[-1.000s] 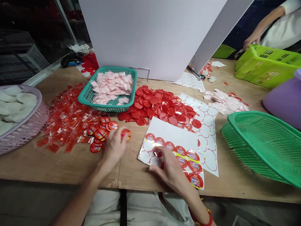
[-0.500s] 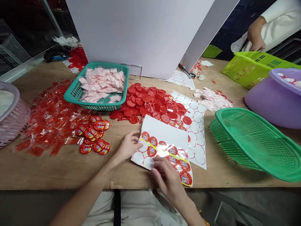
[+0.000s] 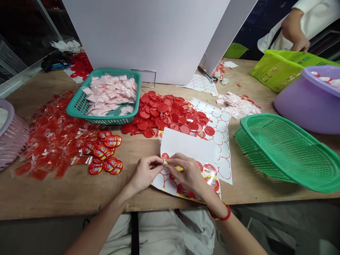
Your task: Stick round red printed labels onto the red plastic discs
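A sticker sheet (image 3: 170, 186) with round red labels and bare white circles lies near the table's front edge, its white backing (image 3: 186, 143) exposed at the top. My left hand (image 3: 147, 171) pinches the sheet's yellow-and-white edge strip at its left side. Fingertip to fingertip with it, my right hand (image 3: 186, 170) is closed on the same spot, over the labels. Behind the sheet is a heap of red plastic discs (image 3: 162, 108). Finished-looking round labelled discs (image 3: 102, 150) are piled to the left, beside red sachets (image 3: 58, 131).
A teal basket (image 3: 103, 120) of pink sachets stands behind. To the right are a green basket (image 3: 281, 148), a purple tub (image 3: 294, 106) and a lime crate (image 3: 276, 71), with another person's hand (image 3: 300, 42) at it. A pink basket (image 3: 13, 141) stands far left.
My right hand has moved up and left to meet my left hand, and both now pinch at the sheet's left side. The camera view has shifted slightly.
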The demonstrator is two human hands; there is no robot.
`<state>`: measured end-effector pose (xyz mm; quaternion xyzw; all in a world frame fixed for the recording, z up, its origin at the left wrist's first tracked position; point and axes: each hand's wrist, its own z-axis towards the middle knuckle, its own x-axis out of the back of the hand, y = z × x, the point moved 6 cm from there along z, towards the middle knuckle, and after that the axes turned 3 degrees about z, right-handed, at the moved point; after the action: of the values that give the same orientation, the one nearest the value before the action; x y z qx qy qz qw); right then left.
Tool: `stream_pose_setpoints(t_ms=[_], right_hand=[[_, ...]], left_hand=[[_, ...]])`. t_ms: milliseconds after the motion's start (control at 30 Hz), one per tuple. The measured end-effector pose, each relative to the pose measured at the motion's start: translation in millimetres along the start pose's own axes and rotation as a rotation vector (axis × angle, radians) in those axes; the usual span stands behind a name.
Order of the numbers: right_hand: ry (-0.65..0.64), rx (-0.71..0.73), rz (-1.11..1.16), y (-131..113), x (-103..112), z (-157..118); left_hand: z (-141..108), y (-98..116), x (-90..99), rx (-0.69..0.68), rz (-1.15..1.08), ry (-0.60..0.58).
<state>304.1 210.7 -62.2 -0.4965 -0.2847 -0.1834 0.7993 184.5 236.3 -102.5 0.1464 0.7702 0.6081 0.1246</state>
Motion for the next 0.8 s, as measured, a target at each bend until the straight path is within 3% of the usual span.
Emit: stream_pose_setpoints(t_ms=[167, 300, 467, 600, 667, 733, 800], right_hand=[[-0.061, 0.023, -0.022, -4, 0, -1], [-0.039, -0.009, 0.008, 2, -7, -2], [0.124, -0.213, 0.032, 23, -9, -5], [0.32, -0.376, -0.018, 33, -3, -11], [0.409, -0.301, -0.119, 24, 0, -14], [0.416, -0.072, -0.272, 3, -4, -15], [0.338, 0.19, -0.405, -18, -14, -19]], left_hand=[[-4, -4, -1.1, 0.033, 0.032, -0.002], [-6, -10, 1.1, 0.065, 0.06, 0.014], [-16, -25, 14.6, 0.105, 0.254, 0.078], [-26, -9, 23.5, -0.135, 0.577, 0.248], [-27, 1, 16.1, -0.214, 0.619, 0.197], [-23, 4, 8.7, -0.153, 0.537, 0.112], [-18, 5, 6.2, -0.069, 0.444, 0.098]])
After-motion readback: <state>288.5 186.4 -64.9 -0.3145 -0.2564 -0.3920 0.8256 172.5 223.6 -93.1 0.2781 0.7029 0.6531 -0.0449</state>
